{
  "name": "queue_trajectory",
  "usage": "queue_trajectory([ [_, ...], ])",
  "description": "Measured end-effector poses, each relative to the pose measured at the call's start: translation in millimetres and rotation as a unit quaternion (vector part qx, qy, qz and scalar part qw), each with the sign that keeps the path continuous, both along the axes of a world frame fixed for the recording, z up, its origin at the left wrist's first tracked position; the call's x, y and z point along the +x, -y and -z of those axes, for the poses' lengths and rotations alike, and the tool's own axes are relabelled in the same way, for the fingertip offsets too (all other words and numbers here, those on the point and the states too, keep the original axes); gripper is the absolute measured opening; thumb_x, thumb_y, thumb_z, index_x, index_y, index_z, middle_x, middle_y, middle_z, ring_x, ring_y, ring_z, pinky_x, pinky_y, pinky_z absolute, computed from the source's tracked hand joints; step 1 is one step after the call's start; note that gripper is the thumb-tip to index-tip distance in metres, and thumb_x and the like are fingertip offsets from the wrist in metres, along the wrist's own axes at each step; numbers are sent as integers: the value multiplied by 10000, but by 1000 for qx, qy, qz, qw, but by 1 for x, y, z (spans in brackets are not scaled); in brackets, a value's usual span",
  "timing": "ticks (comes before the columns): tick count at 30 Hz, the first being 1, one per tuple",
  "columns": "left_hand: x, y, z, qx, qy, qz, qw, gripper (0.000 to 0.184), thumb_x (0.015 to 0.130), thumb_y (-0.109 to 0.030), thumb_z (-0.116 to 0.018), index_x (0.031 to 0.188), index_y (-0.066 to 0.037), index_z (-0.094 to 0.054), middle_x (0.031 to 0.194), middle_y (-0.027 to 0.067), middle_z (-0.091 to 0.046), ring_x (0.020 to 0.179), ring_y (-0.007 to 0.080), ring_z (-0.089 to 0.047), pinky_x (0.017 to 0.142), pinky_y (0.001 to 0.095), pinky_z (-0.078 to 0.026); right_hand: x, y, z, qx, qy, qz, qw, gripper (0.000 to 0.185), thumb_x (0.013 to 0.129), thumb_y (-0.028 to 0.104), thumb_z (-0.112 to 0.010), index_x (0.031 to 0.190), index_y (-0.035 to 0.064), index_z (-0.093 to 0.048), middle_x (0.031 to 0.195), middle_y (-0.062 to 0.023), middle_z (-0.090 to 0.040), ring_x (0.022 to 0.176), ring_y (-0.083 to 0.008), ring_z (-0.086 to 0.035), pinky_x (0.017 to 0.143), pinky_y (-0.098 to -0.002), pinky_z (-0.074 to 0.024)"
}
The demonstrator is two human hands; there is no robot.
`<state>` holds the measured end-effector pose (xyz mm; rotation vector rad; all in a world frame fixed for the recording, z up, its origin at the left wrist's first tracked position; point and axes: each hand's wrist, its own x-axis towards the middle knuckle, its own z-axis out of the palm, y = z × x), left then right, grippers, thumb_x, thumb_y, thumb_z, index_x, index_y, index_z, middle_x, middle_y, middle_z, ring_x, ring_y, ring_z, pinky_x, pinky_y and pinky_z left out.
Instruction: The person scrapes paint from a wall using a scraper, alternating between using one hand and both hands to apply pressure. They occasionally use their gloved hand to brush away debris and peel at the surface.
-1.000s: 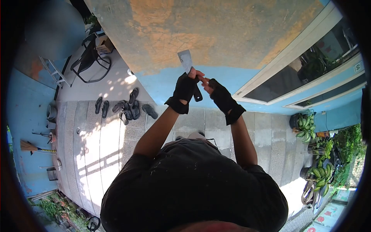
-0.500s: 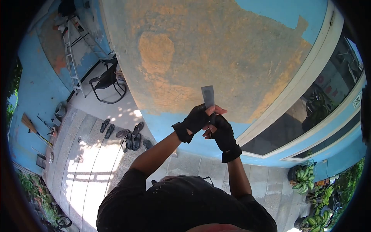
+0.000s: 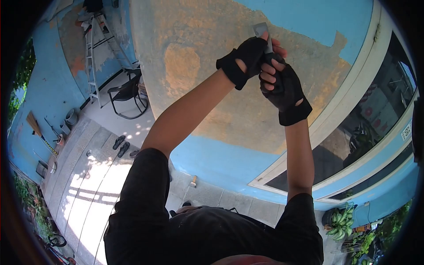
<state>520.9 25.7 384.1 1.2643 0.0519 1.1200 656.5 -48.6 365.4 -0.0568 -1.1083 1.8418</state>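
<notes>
Both hands wear black fingerless gloves and are raised in front of the wall, which has bare grey-orange patches and blue paint. My right hand is wrapped round the handle of a metal scraper. My left hand is closed on the scraper's blade part, with its fingers along the metal. The blade points up, close to the edge of the blue paint above. Whether it touches the wall I cannot tell.
A window lies to the right. At the left are a black chair, a stepladder with a person at its top, and sandals. A brush lies on the floor below; potted plants stand lower right.
Both hands and the scraper have risen up the wall. My right hand has come from beside the left onto the handle. The view has tilted up, and the brush on the floor now shows.
</notes>
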Motion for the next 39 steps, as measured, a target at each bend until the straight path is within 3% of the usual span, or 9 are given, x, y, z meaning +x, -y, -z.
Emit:
queue_trajectory([
  [2, 0, 0, -25, -39, -57, -71, 995, 448, 1061, -451, -408, 1196, -32, -487, 1110, 170, -661, 976, 275, -675, 796, 381, -591, -5, 2, -30, -37, 21, 50, 998, 32, 1047, 174, -472, 1038, 149, -490, 756, 21, -459, 526, -69, -435, 420, -216, -383],
  [6, 17, -29, -38, -35, 35, -97, 994, 446, 1069, -467, -359, 1123, -46, -496, 924, 102, -619, 933, 261, -675, 753, 379, -606, 3, -40, -29, 18, 10, -11, 1000, 69, 1045, 165, -488, 1100, 196, -516, 745, 24, -457, 499, -57, -415, 402, -195, -359],
  [10, 10, -22, -44, -6, -16, -128, 992, 439, 1069, -462, -360, 1083, -51, -513, 892, 82, -598, 926, 252, -676, 739, 369, -609, -7, -45, -34, 62, 16, 41, 997, 85, 1033, 163, -503, 1076, 236, -503, 695, 26, -460, 463, -72, -402, 387, -213, -351],
  [18, -1, -31, -46, -31, -6, -151, 988, 405, 1051, -446, -445, 1024, -55, -547, 765, 30, -569, 859, 217, -656, 733, 325, -593, -15, -59, -31, 37, -3, 4, 999, 97, 1025, 155, -518, 1018, 251, -525, 672, 40, -458, 443, -76, -385, 372, -213, -317],
  [20, 2, -51, -42, -30, 9, -125, 992, 380, 1047, -428, -465, 1012, -58, -542, 762, 26, -567, 849, 213, -648, 740, 325, -586, -22, -45, -36, 32, 42, 95, 994, 107, 1012, 149, -535, 1005, 255, -530, 663, 41, -461, 442, -82, -383, 379, -231, -312],
  [23, 2, -57, -42, -20, 36, -84, 996, 332, 1042, -389, -489, 994, -64, -532, 755, 17, -565, 819, 202, -631, 750, 323, -574, -23, -47, -37, 40, 45, 110, 992, 122, 1002, 143, -548, 1007, 264, -533, 656, 40, -464, 441, -84, -377, 386, -241, -305],
  [32, 1, -25, -57, -45, 6, -144, 988, 262, 1054, -335, -452, 984, -90, -510, 729, 3, -550, 784, 186, -606, 732, 301, -561, -16, -42, -53, 14, 30, 55, 998, 149, 994, 105, -567, 1031, 248, -586, 665, 50, -472, 454, -64, -383, 389, -211, -308],
  [37, 3, -45, -49, -19, 36, -97, 994, 287, 1070, -353, -410, 984, -96, -504, 718, 1, -543, 774, 174, -600, 707, 287, -552, -22, -39, -44, 22, 44, 108, 993, 150, 983, 99, -581, 1035, 240, -583, 676, 52, -477, 462, -62, -377, 398, -213, -311],
  [39, 0, -51, -59, -34, 27, -151, 988, 293, 1069, -360, -421, 986, -92, -506, 710, 1, -534, 772, 180, -594, 717, 301, -552, -26, -42, -48, 37, 43, 103, 993, 149, 980, 101, -585, 1033, 240, -581, 678, 52, -477, 464, -64, -376, 399, -216, -311],
])
